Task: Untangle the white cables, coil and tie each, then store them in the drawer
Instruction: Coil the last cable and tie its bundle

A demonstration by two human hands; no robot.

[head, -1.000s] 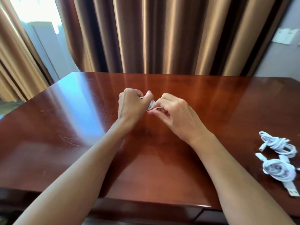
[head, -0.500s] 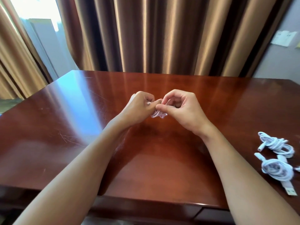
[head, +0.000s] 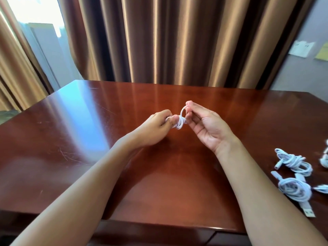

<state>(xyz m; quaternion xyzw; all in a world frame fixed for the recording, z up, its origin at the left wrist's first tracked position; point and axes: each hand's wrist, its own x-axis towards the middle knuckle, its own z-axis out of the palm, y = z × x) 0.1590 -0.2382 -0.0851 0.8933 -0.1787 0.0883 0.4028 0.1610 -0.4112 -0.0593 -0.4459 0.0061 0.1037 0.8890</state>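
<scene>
A glossy reddish-brown wooden table [head: 88,139] fills the foreground. Bronze pleated curtains [head: 177,41] hang behind it. White and yellow papers [head: 301,48] sit on the grey wall [head: 301,73].

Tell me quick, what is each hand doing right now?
Left hand: closed, gripping the coiled white cable.
Right hand: pinching a loop of the same cable between thumb and fingertip; other fingers relaxed.

No readable text anywhere; white wall plate [head: 301,48] and yellow note [head: 322,53] on wall too blurred.
</scene>
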